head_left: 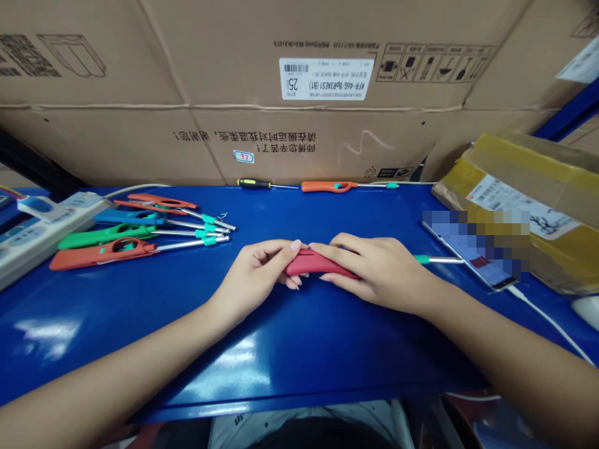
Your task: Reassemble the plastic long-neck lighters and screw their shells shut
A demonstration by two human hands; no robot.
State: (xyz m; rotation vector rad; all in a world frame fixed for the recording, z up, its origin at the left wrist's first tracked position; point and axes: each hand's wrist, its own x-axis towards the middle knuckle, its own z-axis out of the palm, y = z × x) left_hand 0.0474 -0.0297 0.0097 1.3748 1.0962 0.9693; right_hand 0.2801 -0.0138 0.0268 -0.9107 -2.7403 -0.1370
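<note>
Left hand (264, 267) has the left end of a red lighter (299, 265) pinched between thumb and fingers, and the right hand (379, 268) is gripping over the rest — probably to keep it steady from both ends. It's held mid-bench (337, 355), with a metal rod (444, 260) poking out to the right, seemingly its own. Four more lighters (112, 235) lie bunched at left, rods pointing right, likely so they don't crowd the hands. Screwdriver (255, 183) and an orange lighter (322, 186) sit along the far edge — tucked back but reachable, by the looks of it.
</note>
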